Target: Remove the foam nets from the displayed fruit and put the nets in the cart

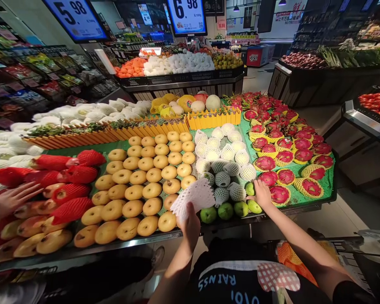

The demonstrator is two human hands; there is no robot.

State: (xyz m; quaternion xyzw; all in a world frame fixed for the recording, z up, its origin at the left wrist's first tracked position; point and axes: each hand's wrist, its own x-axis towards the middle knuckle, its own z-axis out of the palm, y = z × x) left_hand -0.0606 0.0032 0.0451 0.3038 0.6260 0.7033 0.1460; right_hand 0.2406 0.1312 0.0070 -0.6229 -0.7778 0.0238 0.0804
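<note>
From where I stand, the person's left hand (190, 226) has its fingers pinched on a crumpled white foam-net sleeve (194, 199), thumb on top, held up over the front edge of the long fruit desk (136, 243). The right hand (262, 195) is bent round a smooth, round green fruit (250, 188) at the desk's front right; I cannot tell how firmly those fingers have closed on it. Just beneath lies another bare green fruit (254, 207), close to the rim, and behind are grey-green fruits in white foam nets (222, 179).

My worry is that lower fruit: a brush from the right wrist might roll it over the edge to the floor. A loose hold on smooth skin could also let the touched one slip. The sleeve looks flimsy, so a hard tug may tear it, and trailing low it could snag the round tan pears (167, 221) beside it. Pink-red dragon fruits (280, 194) crowd the right hand's other side, inviting a bump.
</note>
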